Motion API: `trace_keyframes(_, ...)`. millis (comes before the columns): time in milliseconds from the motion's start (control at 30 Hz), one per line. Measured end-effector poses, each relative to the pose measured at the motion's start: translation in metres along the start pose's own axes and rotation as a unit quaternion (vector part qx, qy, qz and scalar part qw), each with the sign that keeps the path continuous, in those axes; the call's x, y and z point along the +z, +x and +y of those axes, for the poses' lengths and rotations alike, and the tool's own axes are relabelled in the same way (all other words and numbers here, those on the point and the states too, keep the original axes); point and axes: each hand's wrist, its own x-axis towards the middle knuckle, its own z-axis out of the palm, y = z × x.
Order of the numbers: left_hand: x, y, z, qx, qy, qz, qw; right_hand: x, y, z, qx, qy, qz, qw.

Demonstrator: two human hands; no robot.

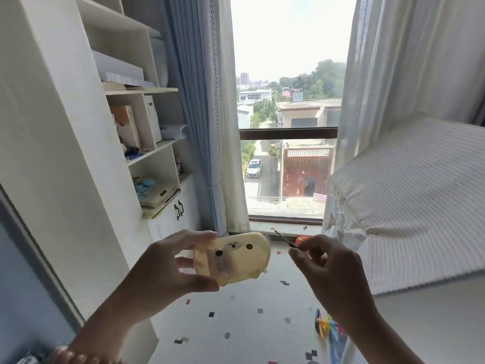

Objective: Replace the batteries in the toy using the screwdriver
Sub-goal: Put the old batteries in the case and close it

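Observation:
A yellow rounded toy [236, 256] with a drawn bear face is held up in front of the window. My left hand [168, 269] grips it from the left, fingers over its top edge and thumb under its bottom edge. To its right, my right hand [328, 269] pinches a thin dark screwdriver [283, 239]. The shaft points up and to the left, its tip a short way from the toy's right end. The handle is hidden in my fingers. No batteries are visible.
White shelves and a cabinet [147, 158] stand at the left. A bed with a white cover [409, 206] fills the right. Below lies a speckled floor mat [249, 324] with colourful toys [330, 327] at the lower right and a red object [301, 239] near the window sill.

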Motion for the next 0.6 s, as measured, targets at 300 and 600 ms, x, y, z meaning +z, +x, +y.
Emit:
trace_keyframes(300,-0.036,0.143,-0.089,0.016,0.005,-0.009,1.000,0.111,0.114,0.033,0.023,-0.012,0.007,1.000)
trace_keyframes(600,-0.098,0.313,-0.168,0.044,-0.011,-0.020,0.999,0.222,0.251,0.044,0.020,-0.033,0.027,0.999)
